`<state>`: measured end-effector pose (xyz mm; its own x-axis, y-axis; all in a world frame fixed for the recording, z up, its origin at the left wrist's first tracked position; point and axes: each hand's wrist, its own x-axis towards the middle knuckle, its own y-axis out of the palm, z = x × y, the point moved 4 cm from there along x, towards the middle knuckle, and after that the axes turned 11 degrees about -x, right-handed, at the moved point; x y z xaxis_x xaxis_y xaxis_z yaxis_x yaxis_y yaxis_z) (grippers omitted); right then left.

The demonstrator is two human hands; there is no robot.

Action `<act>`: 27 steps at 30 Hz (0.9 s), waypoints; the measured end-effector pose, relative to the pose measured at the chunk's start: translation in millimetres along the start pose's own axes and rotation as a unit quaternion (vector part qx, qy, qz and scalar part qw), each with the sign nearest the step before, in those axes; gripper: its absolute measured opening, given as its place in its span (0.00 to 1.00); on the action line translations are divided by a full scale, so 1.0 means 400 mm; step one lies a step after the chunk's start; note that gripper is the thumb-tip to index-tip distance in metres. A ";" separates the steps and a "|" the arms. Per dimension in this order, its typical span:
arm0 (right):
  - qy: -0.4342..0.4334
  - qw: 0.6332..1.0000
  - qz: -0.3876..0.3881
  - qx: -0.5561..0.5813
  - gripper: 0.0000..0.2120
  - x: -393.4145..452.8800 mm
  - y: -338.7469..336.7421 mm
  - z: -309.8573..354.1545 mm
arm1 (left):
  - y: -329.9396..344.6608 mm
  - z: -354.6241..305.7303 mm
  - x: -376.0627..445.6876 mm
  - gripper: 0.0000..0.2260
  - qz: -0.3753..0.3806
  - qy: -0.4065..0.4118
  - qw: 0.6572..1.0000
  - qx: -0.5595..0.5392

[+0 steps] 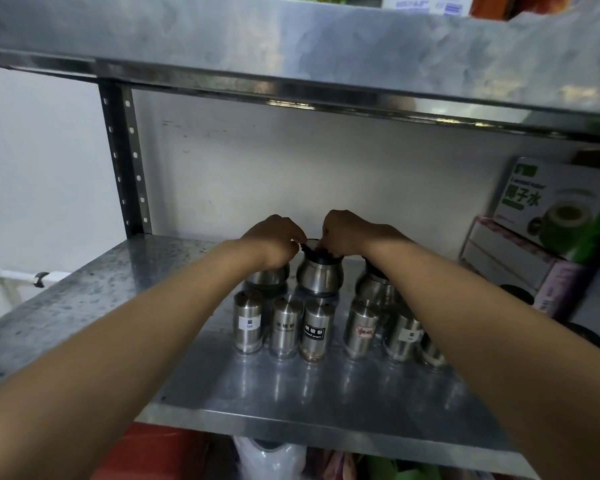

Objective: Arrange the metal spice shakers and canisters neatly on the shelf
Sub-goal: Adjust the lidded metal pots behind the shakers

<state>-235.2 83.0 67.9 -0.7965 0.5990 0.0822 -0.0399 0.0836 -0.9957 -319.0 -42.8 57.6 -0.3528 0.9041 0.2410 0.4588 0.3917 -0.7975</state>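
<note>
Several steel spice shakers stand in a front row on the metal shelf [84,306]: one with a white salt label [248,322], a plain one [285,327], one with a black label [315,330], and more to the right [361,329]. Behind them stand round-bellied canisters. My left hand [274,242] rests over the left canister [267,277]. My right hand [350,233] pinches the dark lid of the middle canister [321,275]. A third canister [374,285] is partly hidden by my right forearm.
A green and white drink carton [555,206] lies on pink boxes [510,258] at the shelf's right end. An upper shelf [291,57] hangs low overhead. A slotted upright post [125,161] stands at the back left. Bags show below the shelf.
</note>
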 end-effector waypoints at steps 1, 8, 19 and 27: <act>0.002 1.000 -0.001 0.001 0.18 0.002 0.001 0.000 | 0.000 0.003 0.001 0.17 -0.001 -0.003 1.000 0.001; 0.007 1.000 0.002 0.019 0.18 0.005 0.002 0.001 | 0.026 0.020 -0.001 0.19 0.007 -0.016 1.000 0.023; -0.004 1.000 -0.019 0.003 0.21 0.005 0.006 -0.001 | 0.027 0.027 0.002 0.20 0.001 -0.033 0.998 0.045; -0.010 0.999 -0.033 -0.028 0.19 -0.003 0.011 0.007 | 0.025 0.011 0.003 0.21 0.001 -0.046 0.998 0.049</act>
<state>-236.3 80.4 63.3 -0.8057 0.5740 0.1465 -0.0596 0.1676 -0.9841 -318.5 -38.7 47.3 -0.4283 0.8832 0.1912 0.3787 0.3675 -0.8494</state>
